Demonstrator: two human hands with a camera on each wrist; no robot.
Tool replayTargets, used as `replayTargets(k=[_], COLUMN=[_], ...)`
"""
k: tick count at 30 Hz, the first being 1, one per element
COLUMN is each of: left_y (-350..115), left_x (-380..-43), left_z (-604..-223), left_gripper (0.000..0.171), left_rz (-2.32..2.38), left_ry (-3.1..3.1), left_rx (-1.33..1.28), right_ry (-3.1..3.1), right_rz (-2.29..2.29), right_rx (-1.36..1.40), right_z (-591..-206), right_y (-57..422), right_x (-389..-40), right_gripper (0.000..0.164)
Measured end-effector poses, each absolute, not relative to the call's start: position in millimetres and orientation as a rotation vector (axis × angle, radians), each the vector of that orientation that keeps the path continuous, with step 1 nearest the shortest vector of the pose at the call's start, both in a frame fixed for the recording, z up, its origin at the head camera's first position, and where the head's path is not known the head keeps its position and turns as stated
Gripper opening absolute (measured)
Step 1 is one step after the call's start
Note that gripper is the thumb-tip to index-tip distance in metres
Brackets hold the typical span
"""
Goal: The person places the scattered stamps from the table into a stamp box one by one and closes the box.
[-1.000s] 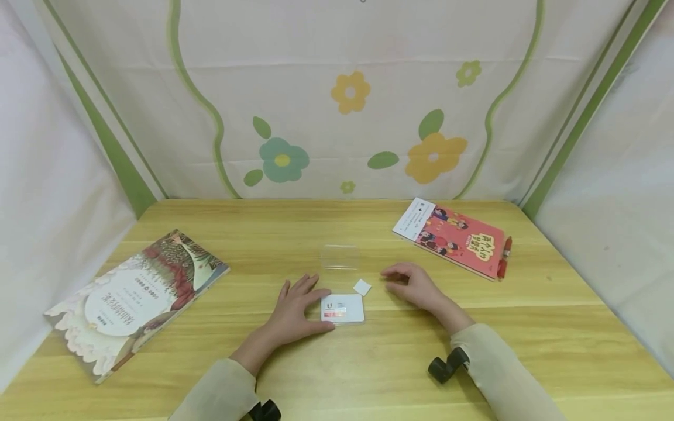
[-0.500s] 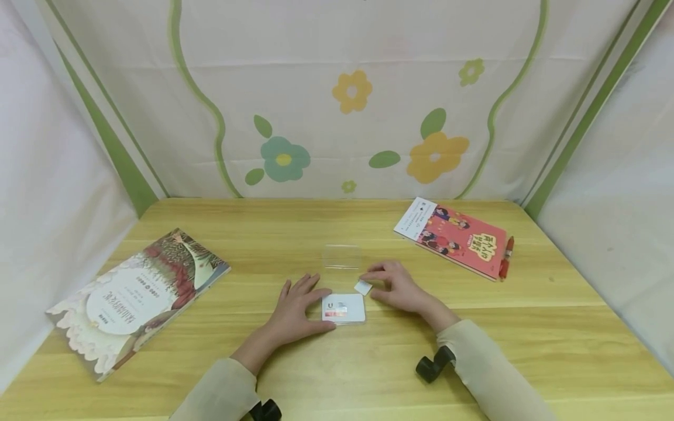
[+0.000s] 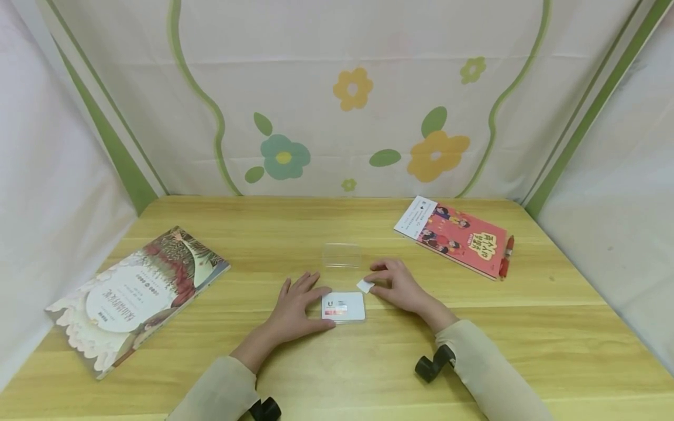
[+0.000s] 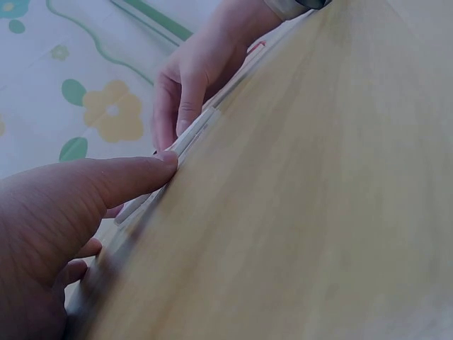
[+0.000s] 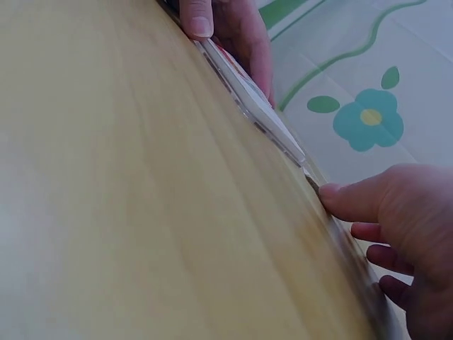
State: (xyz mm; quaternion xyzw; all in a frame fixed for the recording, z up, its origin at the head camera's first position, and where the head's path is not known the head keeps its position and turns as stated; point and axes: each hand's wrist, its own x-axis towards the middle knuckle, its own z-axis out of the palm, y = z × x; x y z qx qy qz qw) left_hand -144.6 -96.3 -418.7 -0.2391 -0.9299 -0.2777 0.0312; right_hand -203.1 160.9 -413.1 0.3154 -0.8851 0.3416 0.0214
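Note:
A small clear plastic case (image 3: 351, 306) lies flat on the table, with a white card printed with a logo and a red strip on top. At its left side my left hand (image 3: 291, 313) holds it between thumb and index finger; the left wrist view shows the thumb (image 4: 159, 170) against its edge. Just off the case's far right corner is a small white square piece (image 3: 363, 286), like card or paper. My right hand (image 3: 398, 286) pinches that piece between thumb and fingers. In the right wrist view the piece is mostly hidden beyond the thumb (image 5: 347, 202).
A clear plastic lid (image 3: 341, 255) lies behind the case. To the left is a book (image 3: 139, 298) with a floral cover. A red book (image 3: 453, 237) and a red pen (image 3: 506, 257) lie at the back right. White patterned fabric (image 3: 337, 117) encloses the table (image 3: 337, 374).
My right hand has come in leftward from beside the white square and taken hold of it. The square has shifted slightly right. My left hand has stayed at the case.

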Motion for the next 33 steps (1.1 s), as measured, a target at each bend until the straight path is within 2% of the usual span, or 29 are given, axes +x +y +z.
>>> replayTargets(k=[13, 33], left_y=[-96.6, -96.7], left_x=[-143.4, -144.3], left_z=[-416.0, -417.0], left_gripper=[0.063, 0.064], left_rz=[-0.861, -0.845], left_ry=[-2.862, -2.86], left_rx=[-0.74, -0.752], right_ry=[-2.649, -2.659], right_rz=[1.127, 1.382], right_rx=[0.909, 0.683], right_z=[-418.0, -415.7], right_y=[158.5, 156.7], right_x=[-205.4, -202.4], right_gripper=[0.004, 0.006])
